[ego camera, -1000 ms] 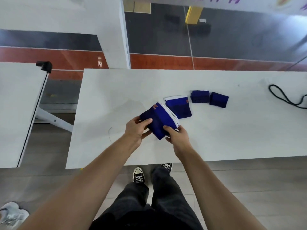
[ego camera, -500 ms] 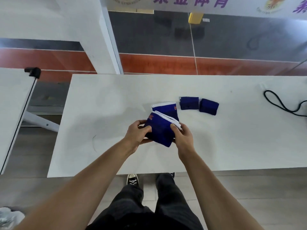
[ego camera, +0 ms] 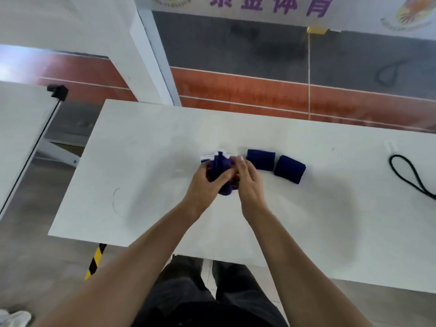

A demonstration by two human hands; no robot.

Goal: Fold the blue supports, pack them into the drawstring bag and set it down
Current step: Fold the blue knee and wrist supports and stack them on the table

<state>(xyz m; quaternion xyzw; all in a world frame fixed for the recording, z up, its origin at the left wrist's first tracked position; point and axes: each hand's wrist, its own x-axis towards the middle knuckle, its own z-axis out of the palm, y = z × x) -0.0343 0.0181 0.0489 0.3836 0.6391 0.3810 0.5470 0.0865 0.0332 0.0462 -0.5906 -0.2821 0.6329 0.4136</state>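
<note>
A big white table (ego camera: 146, 147) stands on a grey floor, with an orange and dark sports floor behind it and a white banner with purple letters (ego camera: 271, 5) at 12 o'clock. A second white table (ego camera: 21, 128) sits at 9 o'clock.

Two hands work near the middle of the table. The left hand (ego camera: 205, 185) has its fingers curled round a bunched dark blue cloth support with a white edge (ego camera: 220, 165). The right hand (ego camera: 247, 182) presses on the same support from the other side, fingers bent a little; the blur hides how tightly it holds. A strip of white and blue (ego camera: 207, 158) peeks out behind the hands at 11 o'clock, and I cannot tell if it is another support.

Two small folded dark blue supports lie on the table at 3 o'clock from the hands. The nearer one (ego camera: 260, 159) is just beside the right hand, and the other (ego camera: 289, 169) lies just beside it.

One black cord loop (ego camera: 408, 171) lies at the far 3 o'clock edge of the table. The bag itself is out of view.

Half a second ago the support was held out flat between the hands, above the table. Now it is scrunched up, and the hands have moved up next to the folded ones.
</note>
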